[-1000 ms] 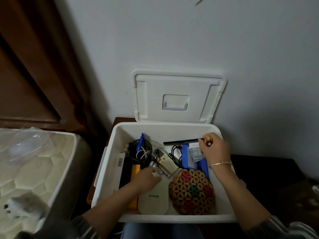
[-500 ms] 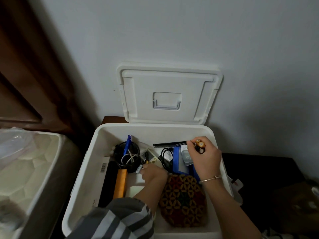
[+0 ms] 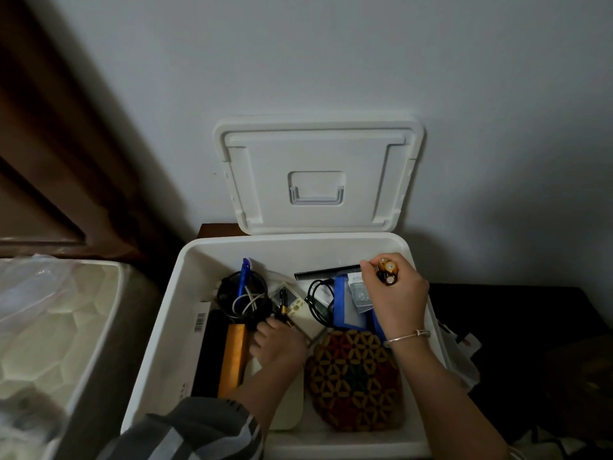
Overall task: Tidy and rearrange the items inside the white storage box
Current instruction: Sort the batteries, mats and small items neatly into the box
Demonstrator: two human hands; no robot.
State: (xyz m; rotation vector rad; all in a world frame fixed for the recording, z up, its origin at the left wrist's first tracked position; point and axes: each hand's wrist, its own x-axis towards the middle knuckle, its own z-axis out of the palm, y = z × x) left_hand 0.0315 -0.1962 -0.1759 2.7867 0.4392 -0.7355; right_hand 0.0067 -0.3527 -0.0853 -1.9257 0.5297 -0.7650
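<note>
Mid-tidy by my read: box (image 3: 170, 343) open by the wall (image 3: 331, 61), my right hand (image 3: 396, 297) clutching small batteries (image 3: 387, 267) above its back-right corner, left hand (image 3: 278, 343) low by the remote (image 3: 293, 302), grip unclear, cables (image 3: 242, 293), comb (image 3: 326, 272) and the rest all unsorted.

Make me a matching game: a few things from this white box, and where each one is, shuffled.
Things:
1 black comb
2 batteries
3 patterned mat
4 lid

Places:
A propped against the wall
B held in the right hand
C front right of the box
D along the box's back

Pairs: 1-D, 2-B, 3-C, 4-A
</note>
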